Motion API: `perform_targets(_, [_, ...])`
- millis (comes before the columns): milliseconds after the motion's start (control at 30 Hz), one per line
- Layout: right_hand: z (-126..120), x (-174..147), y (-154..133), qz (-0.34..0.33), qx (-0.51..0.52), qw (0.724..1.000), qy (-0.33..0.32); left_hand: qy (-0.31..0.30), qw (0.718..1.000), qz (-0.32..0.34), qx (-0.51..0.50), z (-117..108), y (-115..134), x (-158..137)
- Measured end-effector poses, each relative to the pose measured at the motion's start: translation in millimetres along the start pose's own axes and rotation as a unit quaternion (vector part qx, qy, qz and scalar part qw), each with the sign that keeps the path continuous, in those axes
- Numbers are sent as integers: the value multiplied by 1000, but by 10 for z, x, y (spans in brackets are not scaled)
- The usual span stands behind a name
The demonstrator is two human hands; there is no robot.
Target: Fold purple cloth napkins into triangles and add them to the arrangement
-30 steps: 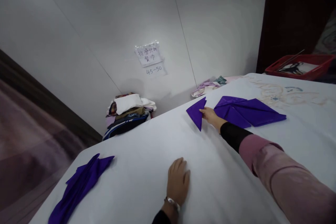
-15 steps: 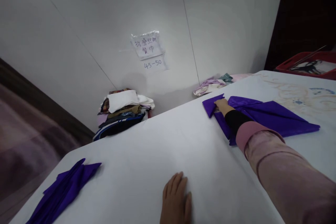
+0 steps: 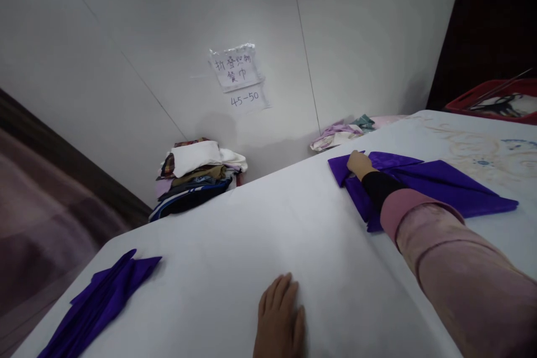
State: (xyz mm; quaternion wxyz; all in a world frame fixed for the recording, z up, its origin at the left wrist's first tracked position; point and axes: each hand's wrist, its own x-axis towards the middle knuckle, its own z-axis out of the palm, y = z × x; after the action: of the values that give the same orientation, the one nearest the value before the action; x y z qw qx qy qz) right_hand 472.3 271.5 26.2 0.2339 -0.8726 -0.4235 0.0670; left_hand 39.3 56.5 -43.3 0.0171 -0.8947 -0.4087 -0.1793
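Note:
My right hand (image 3: 359, 164) reaches across the table, its fingers closed at the corner of a purple cloth napkin (image 3: 338, 169) near the far edge. More purple napkins (image 3: 448, 185) lie folded beside and under my right wrist, overlapping in flat layers. My left hand (image 3: 278, 313) rests palm down on the white tabletop at the bottom centre, fingers stretched out, holding nothing. To its left, a gathered purple napkin (image 3: 104, 296) lies loosely pleated near the table's left edge. The fingertips of my right hand are partly hidden.
The white table (image 3: 235, 246) runs along a grey wall. Behind it sit a pile of folded clothes (image 3: 197, 173) and a smaller heap of cloth (image 3: 338, 135). A handwritten paper sign (image 3: 235, 70) hangs on the wall. A red basket (image 3: 470, 102) stands at the far right.
My right hand has shifted slightly right along the napkin corner, its fingers now more curled. The view has moved a little; my left hand stays flat on the table.

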Motion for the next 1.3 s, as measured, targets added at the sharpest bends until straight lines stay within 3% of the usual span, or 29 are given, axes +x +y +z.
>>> perform_targets(200, [124,-235,-255,-107,-87,990,23,2,1000,12,18,-17,9,9])
perform_targets(433, [166,-154,-152,-37,-170,985,-12,28,997,45,49,-100,67,50])
perform_targets(600, [108,-120,-25,-43,-200,979,-17,39,996,54,57,-135,88,73])
perform_targets(800, [121,-155,-157,-191,-214,957,-50,21,998,41,51,-143,86,69])
perform_targets(900, [203,-205,-298,-208,-207,952,-90,21,998,41,42,-138,80,69])
perform_targets(1100, [335,-278,-383,-160,-194,956,-152,23,998,44,45,-152,108,84])
perform_targets(1300, [302,-225,-273,-85,-185,969,-138,19,998,39,41,-168,155,92])
